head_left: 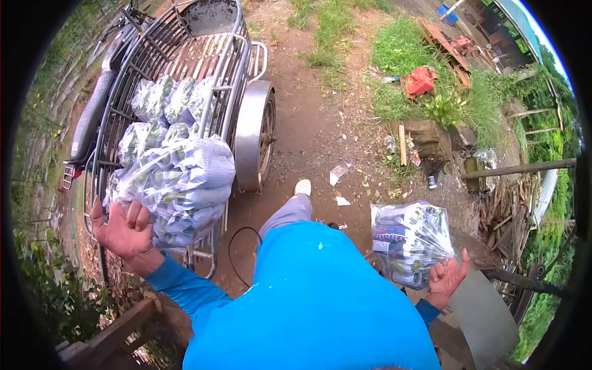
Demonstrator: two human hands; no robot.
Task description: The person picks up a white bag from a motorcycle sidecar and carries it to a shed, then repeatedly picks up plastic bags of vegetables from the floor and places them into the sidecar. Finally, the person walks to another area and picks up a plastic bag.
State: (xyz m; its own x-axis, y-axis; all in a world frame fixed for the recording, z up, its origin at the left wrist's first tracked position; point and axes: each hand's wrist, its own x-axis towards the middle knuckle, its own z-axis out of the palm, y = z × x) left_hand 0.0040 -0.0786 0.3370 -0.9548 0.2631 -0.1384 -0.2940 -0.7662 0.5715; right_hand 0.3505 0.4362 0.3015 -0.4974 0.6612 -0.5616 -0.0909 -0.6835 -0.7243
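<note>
My left hand (128, 233) has its fingers curled on the gathered end of a clear plastic bag (191, 185), packed with long, bluish-purple vegetables. That bag hangs in front of the metal sidecar (237, 61) and overlaps its near end. On the other side, my right hand (448, 277) grips the twisted end of a second clear plastic bag (410, 240), filled with similar long vegetables. It is held out over the ground, apart from the sidecar. Several more filled bags (163, 102) lie on the slatted floor of the sidecar.
The sidecar's wheel fender (253, 135) stands beside the dirt path (308, 123). A motorcycle seat (92, 117) runs along its left. At right are a red jerrycan (420, 81), a tree stump (428, 139), a can (431, 182) and piled wood (502, 209).
</note>
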